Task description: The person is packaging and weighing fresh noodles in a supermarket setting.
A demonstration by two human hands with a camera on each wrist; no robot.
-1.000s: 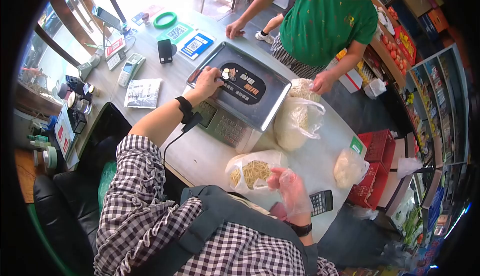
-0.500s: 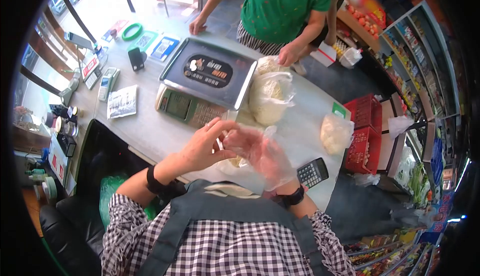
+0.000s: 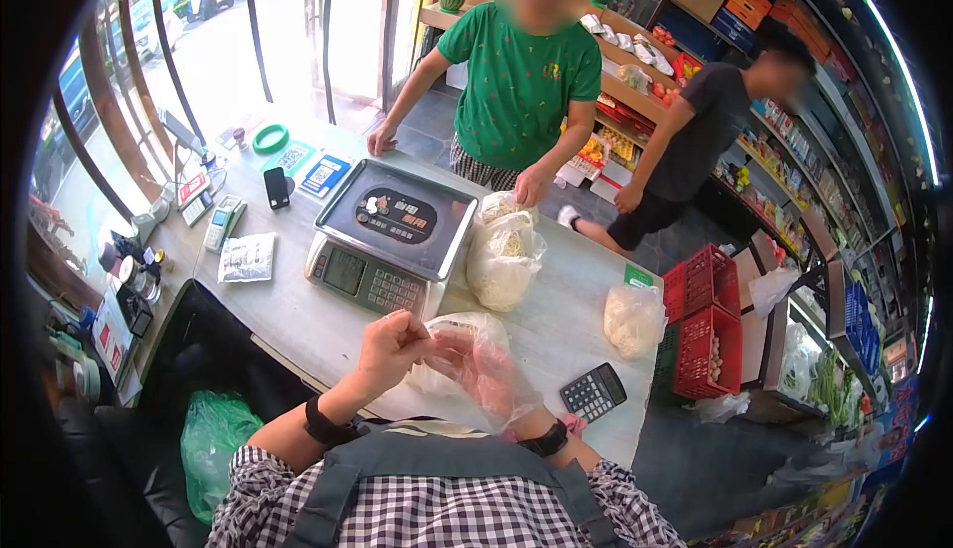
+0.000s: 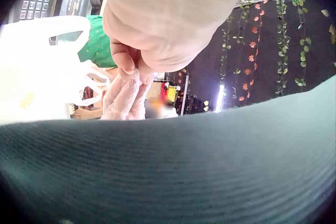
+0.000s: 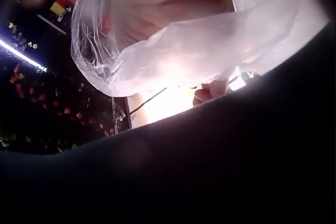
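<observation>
My left hand point(image 3: 385, 351) pinches the fingertip end of a clear plastic glove point(image 3: 508, 389) worn on my right hand point(image 3: 476, 364). The left wrist view shows curled fingers of the left hand point(image 4: 168, 19) against the gloved fingertips point(image 4: 126, 95). My right hand's fingers look extended inside the loose plastic; in the right wrist view the glove point(image 5: 178, 45) hangs wide around the hand point(image 5: 168, 3). Behind both hands is a white plastic bag point(image 3: 469, 326), partly hidden by them; its contents cannot be made out.
A scale with a metal tray point(image 3: 342, 212) stands beyond my hands, with filled bags point(image 3: 504, 265) beside it. A calculator point(image 3: 593, 392) and another bag point(image 3: 632, 320) lie rightward. A person in green point(image 3: 526, 91) touches the far bag; another person point(image 3: 695, 141) is behind.
My left hand has come back from the scale tray to the gloved right hand and now pinches the glove. Both hands shifted slightly left; a person in dark clothes has come into fuller view.
</observation>
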